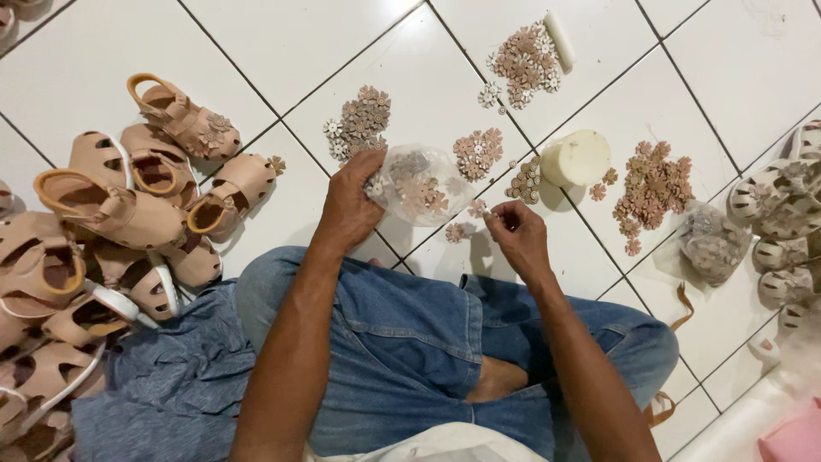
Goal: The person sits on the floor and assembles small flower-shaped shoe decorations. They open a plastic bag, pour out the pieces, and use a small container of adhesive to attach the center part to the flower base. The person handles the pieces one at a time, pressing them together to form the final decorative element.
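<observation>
Right at the fingertips, the right hand pinches a small pink flower between thumb and forefinger, just above the white tiled floor. Beside it, the left hand curls closed around the neck of a clear plastic bag stuffed with more pink and white flowers, the bag resting on the tiles. Moving outward, loose flower piles spread across the floor ahead, a cream round tub sits near the right hand, and a second bag lies farther right. Far left, a heap of pink sandals with orange linings; far right, white sandals stack at the edge. Below, the person sits cross-legged in blue jeans.
</observation>
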Demonstrator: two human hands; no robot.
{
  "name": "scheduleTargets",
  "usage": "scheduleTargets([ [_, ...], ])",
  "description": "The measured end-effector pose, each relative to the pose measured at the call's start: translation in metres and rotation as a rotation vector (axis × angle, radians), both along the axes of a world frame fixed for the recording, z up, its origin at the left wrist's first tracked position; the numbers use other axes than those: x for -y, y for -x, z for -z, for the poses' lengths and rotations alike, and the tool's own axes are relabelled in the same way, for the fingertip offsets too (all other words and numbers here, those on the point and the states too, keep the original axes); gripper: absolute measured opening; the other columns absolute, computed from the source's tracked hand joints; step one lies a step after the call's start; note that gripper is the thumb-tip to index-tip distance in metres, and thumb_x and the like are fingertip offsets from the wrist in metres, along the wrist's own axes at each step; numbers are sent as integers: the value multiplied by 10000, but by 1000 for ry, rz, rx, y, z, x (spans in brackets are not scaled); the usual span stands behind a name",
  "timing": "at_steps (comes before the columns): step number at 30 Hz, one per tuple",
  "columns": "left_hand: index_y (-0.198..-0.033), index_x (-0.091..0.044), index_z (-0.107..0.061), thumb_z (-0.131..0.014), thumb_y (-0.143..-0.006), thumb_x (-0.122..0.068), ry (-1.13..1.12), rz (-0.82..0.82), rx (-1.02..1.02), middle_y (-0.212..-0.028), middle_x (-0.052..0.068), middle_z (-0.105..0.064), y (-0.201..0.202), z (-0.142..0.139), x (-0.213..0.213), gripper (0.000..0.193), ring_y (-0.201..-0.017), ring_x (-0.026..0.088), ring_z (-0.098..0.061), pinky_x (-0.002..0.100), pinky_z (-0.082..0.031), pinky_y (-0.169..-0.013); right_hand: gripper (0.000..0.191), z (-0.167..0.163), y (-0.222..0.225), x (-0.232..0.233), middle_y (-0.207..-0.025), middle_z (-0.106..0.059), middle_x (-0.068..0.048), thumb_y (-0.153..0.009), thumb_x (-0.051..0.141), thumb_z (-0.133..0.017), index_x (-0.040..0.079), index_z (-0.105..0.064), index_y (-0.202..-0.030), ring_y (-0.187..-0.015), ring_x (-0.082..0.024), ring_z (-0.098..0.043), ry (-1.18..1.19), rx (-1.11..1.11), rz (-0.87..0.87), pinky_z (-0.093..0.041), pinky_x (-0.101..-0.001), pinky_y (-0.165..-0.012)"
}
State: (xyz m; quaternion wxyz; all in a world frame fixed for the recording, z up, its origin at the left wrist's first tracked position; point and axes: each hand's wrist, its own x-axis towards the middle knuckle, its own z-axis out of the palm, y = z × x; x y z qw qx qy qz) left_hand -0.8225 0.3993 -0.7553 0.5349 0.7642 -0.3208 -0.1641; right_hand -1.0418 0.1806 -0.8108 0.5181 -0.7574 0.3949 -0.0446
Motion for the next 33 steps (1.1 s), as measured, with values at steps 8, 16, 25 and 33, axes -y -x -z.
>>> scheduleTargets([
  [8,-1282,-71,-693,-812,-829,-83,-50,15,-65,-1243,102,-709,0,-2,1,468,-1148,250,-693,362,-554,-1010,96,-12,-14,22,-794,-633,-36,-917,119,-753,78,-677,-958,-673,-124,-615,-714,200,324,-574,-305,-697],
  [16,-1243,-61,-694,-814,-833,-71,-28,5,-55,-1229,103,-708,1,-3,1,427,-1138,268,-698,354,-552,-994,166,-24,-42,29,-805,-668,-56,-957,145,-737,3,-688,-1028,-663,-119,-637,-192,252,216,-576,-285,-634],
  [25,-1243,-39,-678,-757,-770,43,10,3,-34,-1216,120,-708,-1,1,1,487,-1140,286,-695,341,-538,-998,194,-24,-64,33,-871,-694,-59,-946,152,-761,-15,-670,-985,-729,-103,-664,4,216,142,-598,-247,-658],
  [33,-1246,-51,-679,-769,-770,34,-39,12,-70,-1227,117,-699,-3,1,1,492,-1159,284,-681,341,-537,-995,192,-21,-79,26,-931,-716,-86,-907,112,-757,-7,-680,-1036,-793,-139,-701,161,151,108,-598,-279,-710],
])
